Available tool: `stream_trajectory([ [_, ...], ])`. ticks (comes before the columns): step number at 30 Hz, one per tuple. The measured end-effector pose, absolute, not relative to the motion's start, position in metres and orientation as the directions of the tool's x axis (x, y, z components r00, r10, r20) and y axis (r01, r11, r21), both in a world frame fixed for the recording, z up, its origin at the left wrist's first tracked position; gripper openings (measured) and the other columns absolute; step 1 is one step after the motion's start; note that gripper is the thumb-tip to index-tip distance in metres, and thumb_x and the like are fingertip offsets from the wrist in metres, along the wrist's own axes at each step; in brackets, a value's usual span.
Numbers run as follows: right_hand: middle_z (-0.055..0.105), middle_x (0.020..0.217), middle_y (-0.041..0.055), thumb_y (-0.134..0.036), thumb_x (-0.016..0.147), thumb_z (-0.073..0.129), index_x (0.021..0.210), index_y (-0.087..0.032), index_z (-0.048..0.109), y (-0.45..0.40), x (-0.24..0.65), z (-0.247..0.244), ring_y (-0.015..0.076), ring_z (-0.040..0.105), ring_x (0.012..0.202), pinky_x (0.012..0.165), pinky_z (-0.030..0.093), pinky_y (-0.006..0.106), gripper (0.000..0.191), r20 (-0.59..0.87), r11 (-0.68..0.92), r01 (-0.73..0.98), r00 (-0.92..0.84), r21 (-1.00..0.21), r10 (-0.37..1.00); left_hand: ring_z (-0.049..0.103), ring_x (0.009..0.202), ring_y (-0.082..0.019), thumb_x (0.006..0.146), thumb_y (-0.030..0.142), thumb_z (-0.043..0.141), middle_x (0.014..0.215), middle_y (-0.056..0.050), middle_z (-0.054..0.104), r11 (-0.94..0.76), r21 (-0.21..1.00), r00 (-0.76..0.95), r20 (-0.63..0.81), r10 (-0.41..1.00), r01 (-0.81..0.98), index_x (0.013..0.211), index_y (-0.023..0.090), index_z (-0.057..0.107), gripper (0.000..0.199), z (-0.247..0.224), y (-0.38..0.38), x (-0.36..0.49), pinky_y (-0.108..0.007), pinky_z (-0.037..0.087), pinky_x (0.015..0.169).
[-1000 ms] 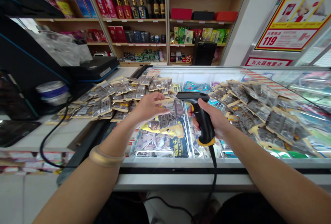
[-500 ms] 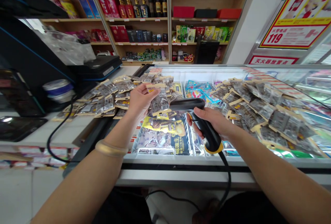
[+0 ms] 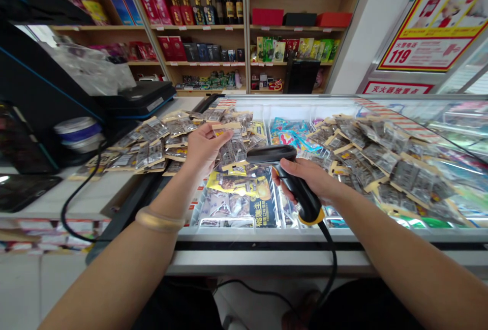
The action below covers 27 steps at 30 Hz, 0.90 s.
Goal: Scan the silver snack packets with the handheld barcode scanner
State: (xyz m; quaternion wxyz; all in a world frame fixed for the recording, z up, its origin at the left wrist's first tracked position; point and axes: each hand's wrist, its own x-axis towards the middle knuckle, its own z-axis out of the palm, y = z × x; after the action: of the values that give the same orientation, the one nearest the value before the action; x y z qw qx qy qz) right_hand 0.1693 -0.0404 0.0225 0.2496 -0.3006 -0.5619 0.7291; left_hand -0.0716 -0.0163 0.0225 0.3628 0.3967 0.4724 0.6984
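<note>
Pinched by its top edge in my left hand (image 3: 206, 148) is a small clear snack packet (image 3: 233, 148) with a tan border. My right hand (image 3: 305, 177) is wrapped round the handle of a black barcode scanner (image 3: 272, 154) with a yellow-trimmed base. The scanner's head points left, close beside the packet; I cannot tell whether they touch. Left of my left hand lies a heap of similar packets (image 3: 152, 139), reaching from the counter onto the glass. A second heap of packets (image 3: 389, 154) spreads over the glass beyond my right hand.
Under the glass top, a chest freezer (image 3: 229, 258) holds bagged goods, among them a yellow bag (image 3: 240, 183). A black scale (image 3: 139, 98) and a white-and-blue tape stack (image 3: 79, 134) stand at left. The scanner's cable (image 3: 331, 264) hangs over the front edge. Stocked shelves (image 3: 202, 29) stand behind.
The whole view has shifted slightly, so things sit a little further left. Both hands keep their holds on the packet and the scanner, with hardly any movement between them.
</note>
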Motion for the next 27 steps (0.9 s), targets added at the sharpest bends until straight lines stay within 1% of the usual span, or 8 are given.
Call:
stream_trajectory([
  [4,0.058,0.057,-0.0011,-0.072,0.062,0.074,0.075,-0.016,0.059,-0.04,0.169,0.027,0.0089,0.05,0.038,0.036,0.041,0.021,0.06,-0.124,-0.249,-0.094,-0.671,-0.964,0.731,0.07,0.079,-0.018,0.04,0.025,0.09,0.078,-0.003,0.074,-0.25,0.956,-0.434,0.162,0.886,-0.153,0.081,0.015,0.066,0.048,0.025,-0.014,-0.068,-0.031,0.055,0.082],
  [6,0.057,0.053,-0.0012,-0.072,0.064,0.071,0.075,-0.016,0.059,-0.039,0.176,0.032,0.0091,0.049,0.038,0.036,0.041,0.021,0.058,-0.089,-0.236,-0.15,-0.635,-0.96,0.767,0.07,0.077,-0.018,0.041,0.024,0.09,0.076,-0.003,0.073,-0.218,0.96,-0.416,0.128,0.9,-0.175,0.078,0.016,0.066,0.045,0.033,-0.011,-0.059,-0.031,0.056,0.078],
  [8,0.058,0.053,-0.0005,-0.071,0.069,0.068,0.076,-0.017,0.061,-0.037,0.19,0.04,0.0094,0.048,0.039,0.038,0.041,0.021,0.055,-0.053,-0.205,-0.193,-0.591,-0.96,0.805,0.071,0.079,-0.019,0.043,0.024,0.089,0.078,-0.004,0.074,-0.206,0.96,-0.367,0.125,0.922,-0.19,0.078,0.017,0.066,0.042,0.045,-0.005,-0.044,-0.031,0.057,0.076],
  [12,0.062,0.063,0.0015,-0.068,0.074,0.066,0.079,-0.017,0.063,-0.034,0.243,0.057,0.0087,0.047,0.041,0.039,0.041,0.022,0.051,-0.002,-0.127,-0.261,-0.431,-0.957,0.902,0.071,0.082,-0.019,0.048,0.024,0.087,0.082,-0.006,0.074,-0.22,0.95,-0.202,0.176,0.964,-0.223,0.08,0.015,0.068,0.039,0.068,0.015,0.01,-0.031,0.057,0.077],
  [19,0.06,0.071,0.0018,-0.061,0.078,0.067,0.08,-0.017,0.064,-0.031,0.343,0.066,0.0074,0.047,0.045,0.04,0.043,0.021,0.044,-0.022,-0.042,-0.382,-0.057,-0.923,0.998,0.062,0.062,-0.013,0.055,0.019,0.085,0.066,0.0,0.068,-0.16,0.95,-0.014,0.162,0.987,-0.269,0.071,0.014,0.063,0.028,0.08,0.061,0.136,-0.027,0.052,0.066],
  [23,0.06,0.071,0.0019,-0.062,0.08,0.064,0.081,-0.017,0.062,-0.031,0.371,0.057,0.0078,0.049,0.046,0.04,0.045,0.021,0.045,-0.051,-0.031,-0.396,0.039,-0.918,0.998,0.057,0.055,-0.011,0.062,0.014,0.079,0.06,0.002,0.06,-0.132,0.97,-0.023,0.13,0.991,-0.204,0.071,0.015,0.062,0.019,0.075,0.086,0.188,-0.027,0.049,0.063],
  [25,0.06,0.07,0.0016,-0.063,0.08,0.063,0.081,-0.017,0.061,-0.031,0.377,0.05,0.0079,0.049,0.045,0.04,0.045,0.02,0.046,-0.08,-0.049,-0.405,0.062,-0.913,0.995,0.059,0.058,-0.013,0.065,0.013,0.075,0.06,0.002,0.059,-0.094,0.986,-0.054,0.087,0.995,-0.141,0.077,0.015,0.063,0.017,0.07,0.096,0.202,-0.03,0.05,0.067],
  [27,0.06,0.069,0.0016,-0.063,0.08,0.064,0.08,-0.017,0.061,-0.031,0.379,0.045,0.0079,0.05,0.045,0.039,0.045,0.02,0.046,-0.113,-0.071,-0.414,0.077,-0.908,0.991,0.064,0.068,-0.019,0.064,0.012,0.073,0.062,0.001,0.06,-0.087,0.991,-0.061,0.082,0.995,-0.097,0.082,0.014,0.065,0.02,0.063,0.103,0.208,-0.036,0.051,0.074],
])
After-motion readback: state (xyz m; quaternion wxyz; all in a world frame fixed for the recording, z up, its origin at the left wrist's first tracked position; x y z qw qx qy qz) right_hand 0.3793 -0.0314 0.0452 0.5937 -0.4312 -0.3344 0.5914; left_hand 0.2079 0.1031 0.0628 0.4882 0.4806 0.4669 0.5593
